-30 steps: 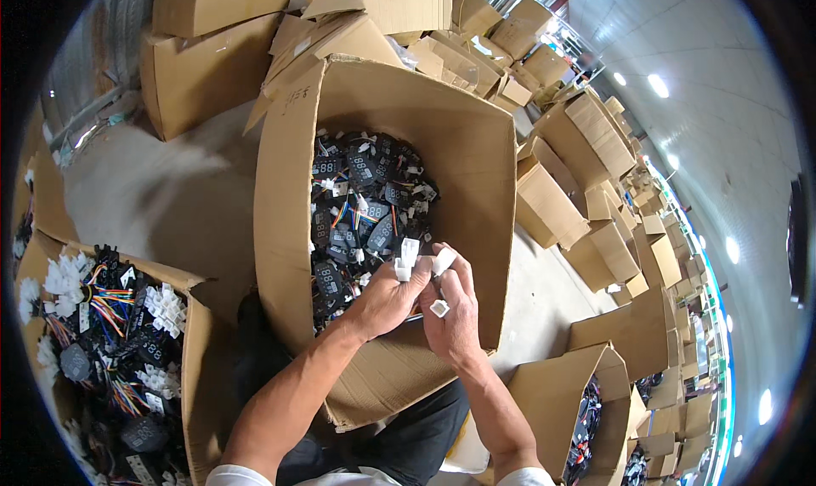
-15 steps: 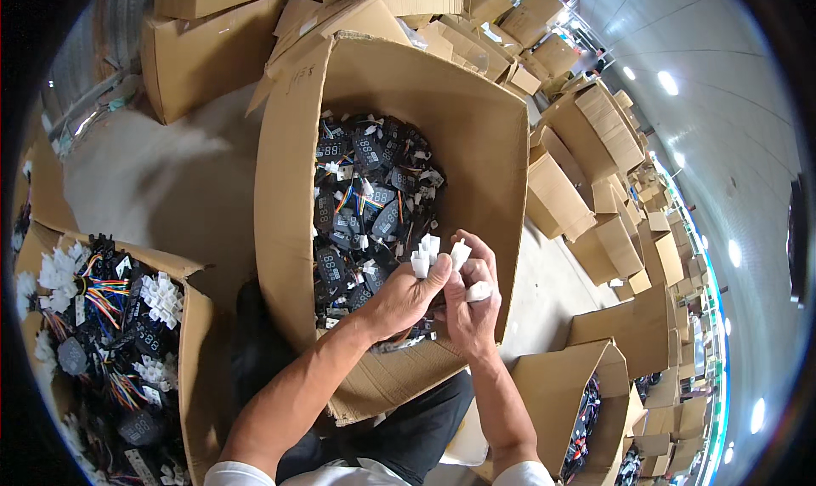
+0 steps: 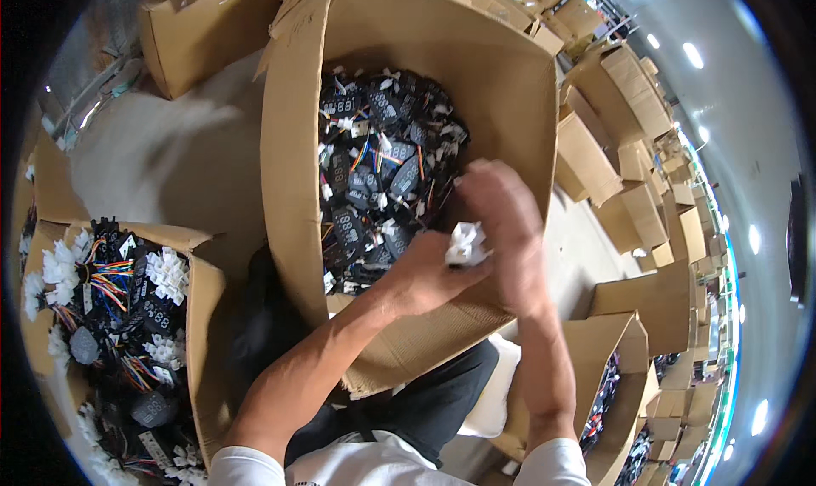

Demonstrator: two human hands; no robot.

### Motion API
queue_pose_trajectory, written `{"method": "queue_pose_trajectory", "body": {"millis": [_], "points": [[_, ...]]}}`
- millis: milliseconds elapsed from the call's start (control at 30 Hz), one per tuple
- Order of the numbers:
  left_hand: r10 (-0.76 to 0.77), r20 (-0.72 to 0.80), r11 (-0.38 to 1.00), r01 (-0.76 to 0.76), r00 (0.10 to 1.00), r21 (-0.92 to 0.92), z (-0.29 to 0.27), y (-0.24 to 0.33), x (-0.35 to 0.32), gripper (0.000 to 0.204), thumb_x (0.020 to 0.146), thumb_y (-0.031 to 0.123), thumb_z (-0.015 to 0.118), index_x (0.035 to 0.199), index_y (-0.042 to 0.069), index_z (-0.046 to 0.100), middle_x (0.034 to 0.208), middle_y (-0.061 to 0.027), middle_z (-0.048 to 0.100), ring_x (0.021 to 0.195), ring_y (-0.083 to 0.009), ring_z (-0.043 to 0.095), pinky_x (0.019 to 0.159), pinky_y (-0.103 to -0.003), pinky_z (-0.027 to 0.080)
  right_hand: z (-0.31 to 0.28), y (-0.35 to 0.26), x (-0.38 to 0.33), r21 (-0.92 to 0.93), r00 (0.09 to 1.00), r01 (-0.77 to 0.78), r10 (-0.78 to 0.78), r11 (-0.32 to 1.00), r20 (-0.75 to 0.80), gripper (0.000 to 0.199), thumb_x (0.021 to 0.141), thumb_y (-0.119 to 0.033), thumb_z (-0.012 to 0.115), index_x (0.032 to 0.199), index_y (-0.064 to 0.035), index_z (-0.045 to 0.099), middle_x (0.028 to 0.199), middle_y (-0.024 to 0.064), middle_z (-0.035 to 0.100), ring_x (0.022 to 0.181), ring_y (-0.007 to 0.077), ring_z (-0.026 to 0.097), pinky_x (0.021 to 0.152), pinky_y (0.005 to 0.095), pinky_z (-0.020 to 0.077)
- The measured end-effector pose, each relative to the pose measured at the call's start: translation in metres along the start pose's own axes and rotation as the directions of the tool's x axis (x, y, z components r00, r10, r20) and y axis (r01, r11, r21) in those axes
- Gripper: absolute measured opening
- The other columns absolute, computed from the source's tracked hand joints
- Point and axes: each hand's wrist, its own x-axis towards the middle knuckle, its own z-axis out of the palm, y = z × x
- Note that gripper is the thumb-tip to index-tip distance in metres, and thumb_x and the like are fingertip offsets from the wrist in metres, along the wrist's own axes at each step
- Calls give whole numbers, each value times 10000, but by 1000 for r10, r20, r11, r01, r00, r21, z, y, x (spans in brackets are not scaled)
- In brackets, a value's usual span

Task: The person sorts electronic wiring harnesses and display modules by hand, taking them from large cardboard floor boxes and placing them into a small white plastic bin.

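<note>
A bunch of white plastic plug connectors point(image 3: 466, 244) sticks up from my left hand point(image 3: 427, 272), which is closed around it. The cables below the bunch are hidden by my hands. Right beside the connectors is my right hand point(image 3: 512, 231), smeared by motion, so its fingers cannot be read. Both hands are over the near right part of a large open cardboard box point(image 3: 293, 163). Inside it lies a heap of black digital display modules point(image 3: 406, 176) with coloured wires and white plugs.
At the left stands another open carton point(image 3: 206, 316) with bundled display modules point(image 3: 153, 408) and clustered white plugs. An open box point(image 3: 619, 401) with wired parts is at the lower right. Stacked cartons point(image 3: 633, 90) line the right side, and a tall carton point(image 3: 200, 44) stands behind at the left.
My right hand has swung up and right and is now blurred. The white connectors, spread between both hands before, now form a tight bunch in my left hand. The view has shifted slightly.
</note>
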Motion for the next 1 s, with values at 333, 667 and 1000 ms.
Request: {"method": "queue_pose_trajectory", "body": {"millis": [333,667,1000], "points": [[175,-607,862,-418,775,-286,-59,47,-6,555,1031,491,500,795,-2,592,626,-53,550,557,-136,555,568,-259,480,31,185,-32,-379,792,-163,350,911,501,246,943,-263,643,1010,-27,660,883,170,692,789,311,677,747,420,534],[19,-680,893,-318,733,-318,-77,40,-8,604,1004,589,460,777,54,624,559,41,321,524,-97,329,540,-259,286,161,301,-99,-540,603,-70,467,839,647,437,915,-349,614,1247,-65,601,1072,232,680,999,426,647,907,496,509],[-82,-780,932,-230,621,-280,-69,39,-14,208,974,199,685,940,2,628,711,-19,593,499,-18,399,443,-188,305,81,282,25,-360,864,-419,245,833,-439,289,848,-159,713,1077,10,662,831,218,693,776,354,707,704,418,539]]}}
